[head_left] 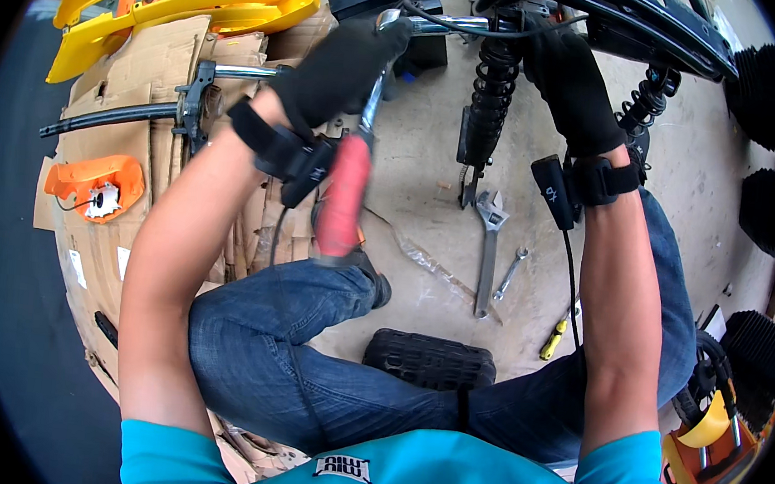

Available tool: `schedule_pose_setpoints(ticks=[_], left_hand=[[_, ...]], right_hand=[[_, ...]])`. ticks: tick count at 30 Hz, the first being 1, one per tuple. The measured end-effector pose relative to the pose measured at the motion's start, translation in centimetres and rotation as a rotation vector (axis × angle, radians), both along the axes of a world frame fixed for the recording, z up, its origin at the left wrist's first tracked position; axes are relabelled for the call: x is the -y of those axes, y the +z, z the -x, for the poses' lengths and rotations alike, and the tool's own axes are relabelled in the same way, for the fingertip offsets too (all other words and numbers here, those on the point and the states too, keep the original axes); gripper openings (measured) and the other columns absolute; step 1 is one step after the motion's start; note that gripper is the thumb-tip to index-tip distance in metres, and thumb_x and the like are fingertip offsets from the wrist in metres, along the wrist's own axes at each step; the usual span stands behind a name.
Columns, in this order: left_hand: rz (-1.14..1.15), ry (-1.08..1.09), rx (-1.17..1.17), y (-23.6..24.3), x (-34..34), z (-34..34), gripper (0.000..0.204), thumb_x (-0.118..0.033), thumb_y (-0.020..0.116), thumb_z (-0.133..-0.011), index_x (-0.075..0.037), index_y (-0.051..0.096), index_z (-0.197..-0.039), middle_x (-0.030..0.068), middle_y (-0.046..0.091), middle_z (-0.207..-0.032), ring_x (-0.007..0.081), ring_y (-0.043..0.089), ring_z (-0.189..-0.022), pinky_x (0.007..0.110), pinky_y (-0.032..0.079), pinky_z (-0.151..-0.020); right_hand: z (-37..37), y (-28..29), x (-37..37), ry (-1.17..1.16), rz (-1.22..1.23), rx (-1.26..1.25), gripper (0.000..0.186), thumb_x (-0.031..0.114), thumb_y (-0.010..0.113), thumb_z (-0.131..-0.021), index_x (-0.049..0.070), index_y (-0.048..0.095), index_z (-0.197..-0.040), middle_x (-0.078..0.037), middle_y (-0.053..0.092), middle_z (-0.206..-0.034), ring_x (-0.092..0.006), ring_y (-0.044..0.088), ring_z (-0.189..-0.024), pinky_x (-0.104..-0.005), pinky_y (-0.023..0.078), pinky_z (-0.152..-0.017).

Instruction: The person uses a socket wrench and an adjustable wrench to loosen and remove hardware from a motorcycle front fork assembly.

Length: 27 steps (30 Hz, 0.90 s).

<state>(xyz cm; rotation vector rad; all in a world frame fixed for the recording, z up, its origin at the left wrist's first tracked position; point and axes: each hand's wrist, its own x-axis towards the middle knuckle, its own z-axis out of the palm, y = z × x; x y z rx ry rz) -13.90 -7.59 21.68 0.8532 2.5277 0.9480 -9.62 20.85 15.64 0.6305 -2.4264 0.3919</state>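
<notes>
My gloved left hand (342, 70) is closed around a red-handled tool (344, 198) with a chrome shaft, whose handle hangs blurred toward me. Its fingertips are by a chrome fitting (446, 21) at the top of the view. My gloved right hand (571, 88) grips a black frame part (532, 21) beside the top of a coil-spring shock (493, 96); its fingertips are partly hidden. A second shock (644, 107) stands just right of that hand, and black cables loop around the fitting. Below, an adjustable wrench (487, 259) and a small spanner (511, 274) lie on the concrete.
Cardboard sheets (103, 274) at left carry yellow and orange panels (103, 42), a fork assembly (193, 108) and an orange housing (74, 176). A screwdriver (553, 341) and a black moulded piece (428, 359) lie near my legs. Black ribbed pieces (771, 227) line the right side.
</notes>
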Motion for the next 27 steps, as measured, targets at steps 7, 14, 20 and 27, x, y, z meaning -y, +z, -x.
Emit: schedule_pose_setpoints(ticks=[7, 14, 20, 27], left_hand=[[-0.459, 0.178, 1.075, 3.0, 1.7, 1.8, 0.021, -0.025, 0.051, -0.096, -0.007, 0.057, -0.107, -0.002, 0.052, -0.065, 0.0072, 0.048, -0.052, 0.023, 0.039, -0.048], [-0.28, 0.288, -0.024, -1.6, -1.5, -3.0, 0.029, -0.028, 0.055, -0.098, -0.002, 0.052, -0.11, 0.0113, 0.059, -0.071, 0.0238, 0.061, -0.064, 0.036, 0.048, -0.061], [-0.429, 0.318, -0.263, -5.7, -2.2, -4.1, 0.023, -0.025, 0.052, -0.1, -0.007, 0.046, -0.113, 0.0027, 0.056, -0.079, 0.0112, 0.056, -0.066, 0.027, 0.048, -0.06], [-0.412, 0.408, 0.722, 2.1, -1.0, -2.8, 0.017, -0.029, 0.047, -0.102, -0.012, 0.049, -0.104, -0.001, 0.052, -0.066, 0.0095, 0.048, -0.047, 0.023, 0.041, -0.043]], right_hand=[[0.5, -1.9, 0.3, -0.074, -0.098, -0.045, 0.039, 0.003, 0.061, -0.083, 0.005, 0.052, -0.12, -0.012, 0.056, -0.098, -0.0267, 0.054, -0.09, -0.0352, 0.047, -0.079], [0.4, -1.3, -0.1, -0.062, -0.123, 0.037, 0.038, 0.005, 0.06, -0.084, 0.005, 0.053, -0.122, -0.012, 0.056, -0.1, -0.0266, 0.054, -0.093, -0.0343, 0.046, -0.084], [0.1, -0.1, 0.3, -0.01, -0.067, 0.123, 0.04, 0.003, 0.059, -0.084, 0.004, 0.052, -0.123, -0.013, 0.056, -0.102, -0.0291, 0.054, -0.095, -0.0362, 0.047, -0.085], [0.4, -1.5, 0.6, -0.051, -0.014, -0.039, 0.03, 0.002, 0.06, -0.083, 0.004, 0.054, -0.113, -0.012, 0.057, -0.095, -0.0279, 0.057, -0.088, -0.0363, 0.048, -0.076]])
